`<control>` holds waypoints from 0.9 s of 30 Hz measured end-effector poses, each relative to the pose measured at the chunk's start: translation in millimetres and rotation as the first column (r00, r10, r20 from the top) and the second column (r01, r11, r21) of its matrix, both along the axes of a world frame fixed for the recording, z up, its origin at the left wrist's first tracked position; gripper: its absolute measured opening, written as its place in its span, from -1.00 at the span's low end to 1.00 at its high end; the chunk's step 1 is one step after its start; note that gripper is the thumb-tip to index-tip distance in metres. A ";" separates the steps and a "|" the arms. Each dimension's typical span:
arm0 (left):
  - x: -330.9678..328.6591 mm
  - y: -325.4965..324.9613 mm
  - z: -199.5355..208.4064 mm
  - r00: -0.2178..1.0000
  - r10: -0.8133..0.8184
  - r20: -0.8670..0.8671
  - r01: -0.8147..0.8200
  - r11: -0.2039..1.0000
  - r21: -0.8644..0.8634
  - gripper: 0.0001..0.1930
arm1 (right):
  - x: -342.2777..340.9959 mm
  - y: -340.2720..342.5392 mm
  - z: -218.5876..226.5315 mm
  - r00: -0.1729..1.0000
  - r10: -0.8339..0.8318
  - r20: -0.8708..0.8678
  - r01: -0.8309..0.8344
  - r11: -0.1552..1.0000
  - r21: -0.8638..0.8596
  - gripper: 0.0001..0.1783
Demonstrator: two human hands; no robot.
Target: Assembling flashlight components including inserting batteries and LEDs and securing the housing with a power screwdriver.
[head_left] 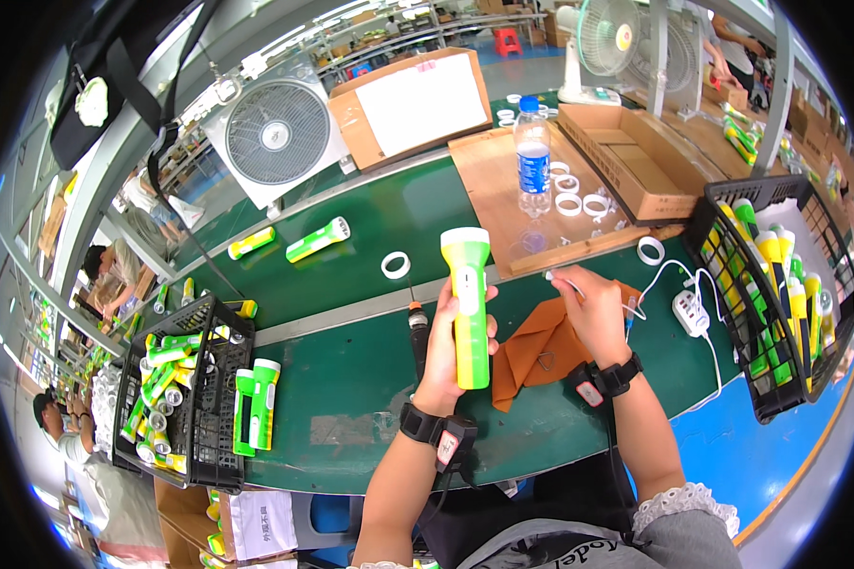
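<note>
My left hand (439, 346) is wrapped round a green-and-yellow flashlight (471, 313), which stands upright with its white head at the top. To its right, my right hand (593, 308) pinches a small white plug (549, 275) between thumb and fingers, a short way from the flashlight. A white cable (657, 270) runs near this hand toward a white power strip (690, 313). Beneath the right hand an orange cloth (531, 356) lies crumpled on the green table. A black screwdriver (417, 332) is beside my left hand, partly hidden by it.
Black crates of flashlights stand at left (223, 398) and right (778, 379). Two flashlights (256, 408) stand by the left crate; others (318, 240) lie on the green belt (399, 204). A water bottle (533, 161), white rings (568, 204) and a cardboard tray (636, 161) are beyond.
</note>
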State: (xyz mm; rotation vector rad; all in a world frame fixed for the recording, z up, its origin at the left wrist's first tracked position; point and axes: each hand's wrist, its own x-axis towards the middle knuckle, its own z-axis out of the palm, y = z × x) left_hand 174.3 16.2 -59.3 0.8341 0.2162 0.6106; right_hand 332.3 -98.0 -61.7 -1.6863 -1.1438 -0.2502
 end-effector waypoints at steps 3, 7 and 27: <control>-12.6 0.1 3.1 0.986 -0.043 0.162 0.048 0.999 -0.025 -0.40 | -3.2 2.0 -6.5 0.982 -0.005 0.187 0.026 0.994 -0.109 -0.89; -48.2 9.3 18.8 0.954 0.186 0.236 -0.221 0.967 0.130 -0.25 | -40.5 15.5 8.1 0.875 0.296 0.384 -0.165 0.927 -0.338 -0.73; -210.0 -5.8 -20.2 0.483 0.847 -0.221 0.352 0.043 0.935 -0.47 | -111.2 32.6 68.7 0.708 0.677 0.201 -0.692 0.608 0.389 -0.49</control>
